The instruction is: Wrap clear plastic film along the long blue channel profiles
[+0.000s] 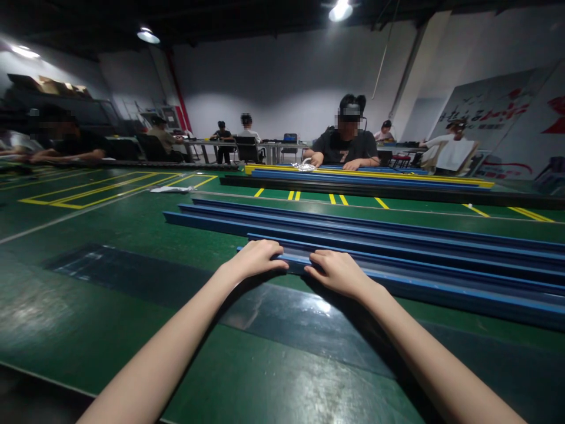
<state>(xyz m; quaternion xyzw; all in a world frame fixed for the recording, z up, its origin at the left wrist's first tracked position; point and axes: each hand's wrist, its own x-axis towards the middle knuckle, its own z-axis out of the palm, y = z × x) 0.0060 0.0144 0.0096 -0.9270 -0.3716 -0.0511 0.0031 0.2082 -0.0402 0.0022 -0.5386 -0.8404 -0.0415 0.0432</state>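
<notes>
Both my arms reach forward over a green floor. My left hand [256,258] rests palm down on the left end of the nearest blue rail [441,288], fingers curled over its edge. My right hand [338,272] lies beside it on the same rail, fingers pointing left and nearly touching the left hand. Two more long blue rails [353,227] lie parallel just beyond, running to the right. Whether the hands grip the rail or only press on it is unclear.
Opposite me a person [346,147] sits behind yellow and blue rails [375,175] and a black strip. Other people sit at tables along the back and left. Yellow floor lines [101,191] mark the green floor. A white object [170,189] lies left.
</notes>
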